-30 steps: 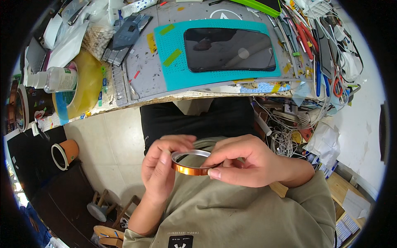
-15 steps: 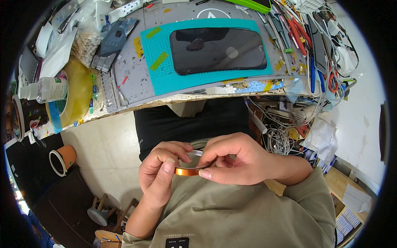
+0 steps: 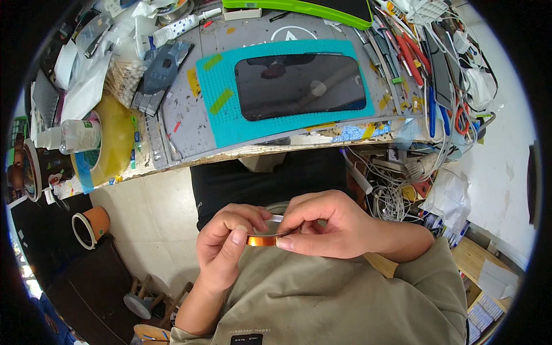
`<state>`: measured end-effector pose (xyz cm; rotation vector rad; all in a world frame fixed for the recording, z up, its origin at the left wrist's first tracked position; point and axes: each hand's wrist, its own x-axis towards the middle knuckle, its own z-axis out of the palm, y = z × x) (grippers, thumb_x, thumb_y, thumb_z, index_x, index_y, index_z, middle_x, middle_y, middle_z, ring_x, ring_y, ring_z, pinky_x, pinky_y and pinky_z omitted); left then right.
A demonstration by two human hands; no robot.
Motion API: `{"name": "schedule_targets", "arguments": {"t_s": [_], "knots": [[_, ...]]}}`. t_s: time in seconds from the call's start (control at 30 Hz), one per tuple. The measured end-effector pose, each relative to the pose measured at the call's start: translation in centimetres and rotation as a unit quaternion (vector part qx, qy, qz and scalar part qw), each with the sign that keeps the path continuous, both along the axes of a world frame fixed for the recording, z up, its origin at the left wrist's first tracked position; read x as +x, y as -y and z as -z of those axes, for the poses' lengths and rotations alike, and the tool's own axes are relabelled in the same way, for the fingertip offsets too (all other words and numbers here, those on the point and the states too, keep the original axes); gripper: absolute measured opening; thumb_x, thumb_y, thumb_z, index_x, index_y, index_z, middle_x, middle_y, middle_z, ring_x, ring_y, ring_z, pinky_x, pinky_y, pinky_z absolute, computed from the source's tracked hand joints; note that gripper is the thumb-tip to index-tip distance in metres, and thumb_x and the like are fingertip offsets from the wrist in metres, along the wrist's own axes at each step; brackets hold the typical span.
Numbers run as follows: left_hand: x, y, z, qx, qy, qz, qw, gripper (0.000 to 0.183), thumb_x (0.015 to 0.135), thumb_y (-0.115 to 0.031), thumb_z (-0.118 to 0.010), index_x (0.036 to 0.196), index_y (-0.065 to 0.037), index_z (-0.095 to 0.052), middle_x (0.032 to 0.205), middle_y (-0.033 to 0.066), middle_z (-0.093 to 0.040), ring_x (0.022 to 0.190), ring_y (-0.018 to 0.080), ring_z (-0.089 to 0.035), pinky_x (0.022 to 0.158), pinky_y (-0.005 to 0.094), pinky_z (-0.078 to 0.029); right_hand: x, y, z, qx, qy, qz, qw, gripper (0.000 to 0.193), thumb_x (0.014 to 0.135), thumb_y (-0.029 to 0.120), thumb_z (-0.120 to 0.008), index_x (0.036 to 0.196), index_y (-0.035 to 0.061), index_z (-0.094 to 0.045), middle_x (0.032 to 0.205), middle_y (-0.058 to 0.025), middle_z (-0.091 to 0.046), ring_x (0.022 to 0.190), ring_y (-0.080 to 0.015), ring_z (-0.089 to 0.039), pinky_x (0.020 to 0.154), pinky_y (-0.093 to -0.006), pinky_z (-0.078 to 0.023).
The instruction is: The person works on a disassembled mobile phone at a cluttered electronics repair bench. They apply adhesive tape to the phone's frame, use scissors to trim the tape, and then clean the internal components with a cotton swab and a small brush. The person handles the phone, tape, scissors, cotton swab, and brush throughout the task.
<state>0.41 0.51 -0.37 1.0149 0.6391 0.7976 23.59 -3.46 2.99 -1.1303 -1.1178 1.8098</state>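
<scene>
A narrow roll of shiny amber tape point(image 3: 261, 241) is held in front of my shirt, below the table edge. My left hand point(image 3: 226, 238) grips its left side, thumb along the outer face and fingers behind. On the other side my right hand point(image 3: 328, 224) pinches the roll between thumb and index finger; its remaining fingers are curled and partly hidden. Beyond my hands, a dark phone-shaped screen point(image 3: 299, 86) lies face up on a turquoise perforated mat point(image 3: 227, 129). Neither hand touches these. Strips of green tape are stuck to the mat's left part.
Tools such as red-handled pliers point(image 3: 409, 54) crowd the table's right side, beside tangled cables point(image 3: 391, 198). At left stand a clear bottle point(image 3: 80, 137) and a large yellow tape roll point(image 3: 118, 141). A bright green-edged tray point(image 3: 305, 8) sits at the back.
The table and its things appear slightly lower in the picture, as the view has tilted. Both hands keep hold of the tape roll, with barely any shift.
</scene>
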Motion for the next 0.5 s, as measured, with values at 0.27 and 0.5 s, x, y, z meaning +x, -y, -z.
{"name": "schedule_targets", "arguments": {"t_s": [0.27, 0.5], "knots": [[-1.6, -0.4, -2.6, 0.028, -0.056, 0.116, 0.991, 0.015, 0.094, -0.002, -0.066, 0.105, 0.005, -0.073, 0.083, 0.013, -0.075, 0.068, 0.0218, -0.071, 0.07, 0.0368, -0.056, 0.2, 0.0, 0.9, 0.11, -0.004, 0.088, 0.99, 0.031, 0.094, 0.006, -0.076, 0.125, 0.0076, -0.073, 0.121, -0.0046, -0.065, 0.078, -0.0034, -0.056, 0.06, -0.0193, -0.044], [0.7, 0.2, -2.7, 0.369, -0.218, 0.015, 0.903, 0.017, 0.084, -0.004, -0.074, 0.099, 0.003, -0.071, 0.075, 0.0106, -0.073, 0.068, 0.0288, -0.069, 0.074, 0.0402, -0.056, 0.4, 0.9, 1.1, 0.175, 0.125, 0.16, 0.964, 0.03, 0.09, 0.004, -0.08, 0.119, 0.0089, -0.076, 0.115, -0.0042, -0.064, 0.082, -0.0061, -0.06, 0.059, -0.0206, -0.045]]}}
